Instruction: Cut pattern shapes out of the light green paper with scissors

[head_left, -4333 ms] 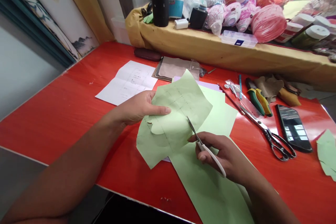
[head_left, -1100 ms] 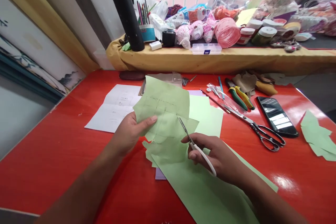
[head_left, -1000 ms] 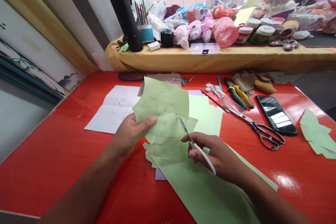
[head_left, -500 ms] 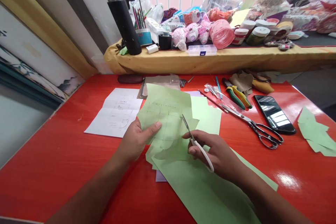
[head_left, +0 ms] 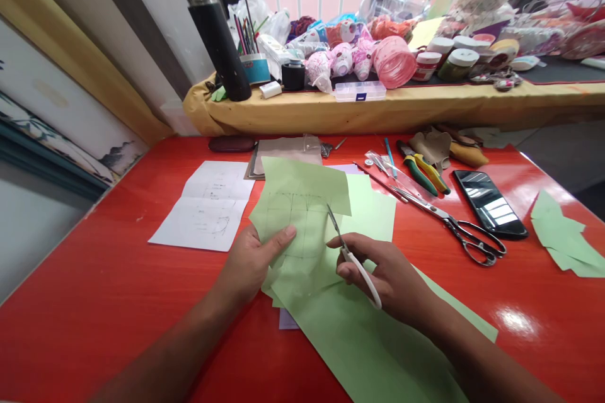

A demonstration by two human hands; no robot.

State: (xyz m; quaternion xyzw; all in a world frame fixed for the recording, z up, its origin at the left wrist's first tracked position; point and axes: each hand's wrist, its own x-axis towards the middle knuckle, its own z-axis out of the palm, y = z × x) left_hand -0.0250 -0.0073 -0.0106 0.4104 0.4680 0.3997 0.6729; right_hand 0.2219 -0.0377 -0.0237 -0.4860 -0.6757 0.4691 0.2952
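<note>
A pale green paper sheet (head_left: 295, 220) bears pencilled curves, white-handled scissors (head_left: 358, 271) angled across its right side.

"Live from the table: the left hand (head_left: 250, 264) has sunk lower, and the green paper sheet (head_left: 297, 220) in its grip has come down with it, flatter now!"

"And the folds above that grip?"

"Smoothed right out! The pencil lines (head_left: 293, 211) show plainly across the sheet (what a difference from that rumpled tilt)."

"What's happening past the fingertips?"

"The sheet's top edge has slid back along the brown packet (head_left: 283, 150), only just reaching its lower edge, while left of the grip, more of the white sketch paper (head_left: 203, 214) has come into view."
</note>
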